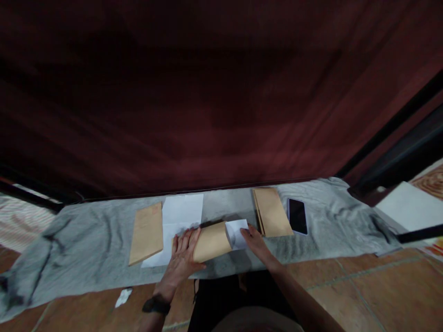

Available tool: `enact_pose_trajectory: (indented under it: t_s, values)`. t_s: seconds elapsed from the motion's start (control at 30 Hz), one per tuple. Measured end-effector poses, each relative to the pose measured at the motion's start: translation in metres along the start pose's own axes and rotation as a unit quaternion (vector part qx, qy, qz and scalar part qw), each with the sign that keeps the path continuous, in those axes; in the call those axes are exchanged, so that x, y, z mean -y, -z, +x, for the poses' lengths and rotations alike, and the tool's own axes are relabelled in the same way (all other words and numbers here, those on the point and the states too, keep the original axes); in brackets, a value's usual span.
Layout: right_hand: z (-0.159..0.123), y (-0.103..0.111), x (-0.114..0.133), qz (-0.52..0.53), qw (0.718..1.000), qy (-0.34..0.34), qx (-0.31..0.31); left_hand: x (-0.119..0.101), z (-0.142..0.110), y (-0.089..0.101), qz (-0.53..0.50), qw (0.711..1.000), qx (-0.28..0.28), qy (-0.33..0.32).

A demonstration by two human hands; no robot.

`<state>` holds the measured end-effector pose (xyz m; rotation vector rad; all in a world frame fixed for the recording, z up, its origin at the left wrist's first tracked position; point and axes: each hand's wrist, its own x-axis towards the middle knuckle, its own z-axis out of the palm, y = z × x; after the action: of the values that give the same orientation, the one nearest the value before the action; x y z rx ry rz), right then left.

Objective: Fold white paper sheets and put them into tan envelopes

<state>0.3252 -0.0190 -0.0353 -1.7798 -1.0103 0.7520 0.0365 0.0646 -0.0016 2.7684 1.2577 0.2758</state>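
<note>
I see a brown envelope [212, 242] near the middle of the grey cloth's [100, 244] front edge, the left hand [185, 253] spread flat on one end. Apart from it, the right hand [255, 242] pinches white paper [236, 233] jutting from the other; stacked envelopes [275, 212] lie towards the back edge.

Item 1: envelope [212, 241], plain tan-brown. Lies broad side up, slightly askew, long axis running from between 8 and 9 o'clock to between 2 and 3 o'clock. End toward 9 o'clock partly covered. End toward 3 o'clock curved, its upper face bowed. Placed at 6 o'clock of the view's centre.

Item 2: white paper [238, 229], unmarked as far as seen. Adjoins the envelope at its 3 o'clock end, projecting outward; depth inside, if any, cannot be told. Shaded toward 9 o'clock.
</note>
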Motion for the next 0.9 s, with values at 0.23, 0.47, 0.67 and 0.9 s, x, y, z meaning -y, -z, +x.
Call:
enact_pose_trajectory:
  t_s: [0.23,0.47,0.67,0.9]
  values:
    - [-0.011,-0.01,0.027,0.018,0.999,0.037,-0.001,-0.015,0.008,-0.007,-0.014,0.999,-0.016,-0.04]
    - [-0.017,-0.002,0.038,-0.052,0.99,0.13,-0.025,-0.018,0.013,-0.013,-0.017,0.999,-0.042,-0.018]
    - [-0.014,-0.006,0.034,-0.082,0.992,0.1,0.008,-0.025,0.019,-0.01,-0.02,0.998,-0.042,-0.041]
    - [-0.011,-0.005,0.036,-0.066,0.997,0.044,0.0,-0.031,0.025,-0.009,-0.038,0.997,-0.041,-0.053]
